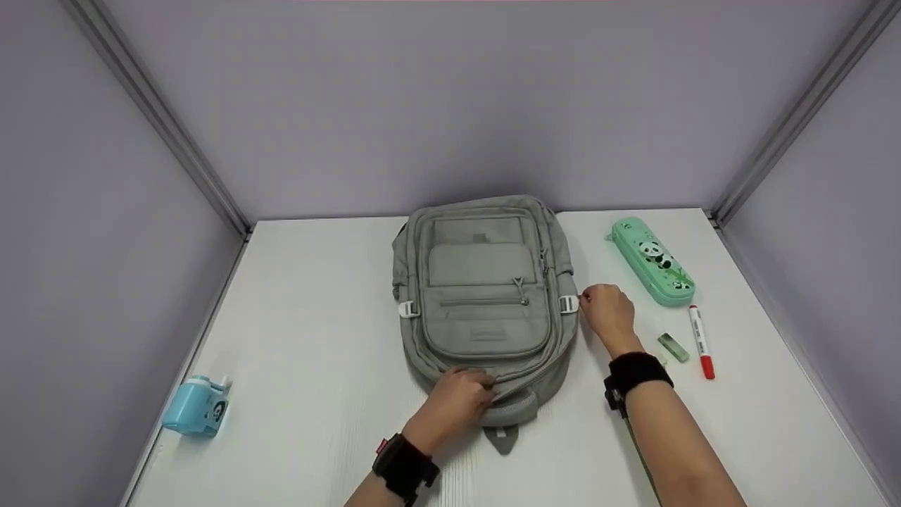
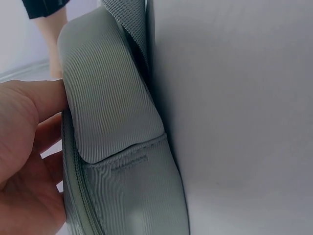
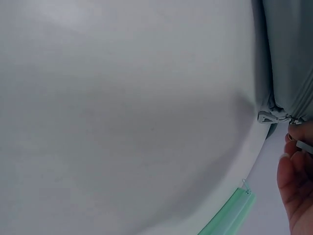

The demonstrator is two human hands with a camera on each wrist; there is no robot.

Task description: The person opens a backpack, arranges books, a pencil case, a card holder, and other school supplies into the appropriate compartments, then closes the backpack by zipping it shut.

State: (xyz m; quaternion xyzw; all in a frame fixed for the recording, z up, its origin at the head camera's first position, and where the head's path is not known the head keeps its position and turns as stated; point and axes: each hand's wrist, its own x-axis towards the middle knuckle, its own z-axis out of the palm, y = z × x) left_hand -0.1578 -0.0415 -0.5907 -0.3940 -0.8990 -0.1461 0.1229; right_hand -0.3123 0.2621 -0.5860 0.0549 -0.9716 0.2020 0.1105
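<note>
White table (image 1: pixel 317 338) w/ grey-lilac walls round it. Grey backpack (image 1: pixel 486 303) lies flat mid-table, front pockets up. Left hand (image 1: pixel 457 398) curled on the near end of the bag by its top handle, fingers gripping fabric. Right hand (image 1: pixel 607 313) at the bag's right side, fingertips pinching a zip pull (image 3: pixel 302 146) beside the white buckle (image 1: pixel 569 304). Right of it: green panda pencil case (image 1: pixel 653 260), eraser (image 1: pixel 673 347), red marker (image 1: pixel 701 341). Blue sharpener (image 1: pixel 197 407) near left edge.
</note>
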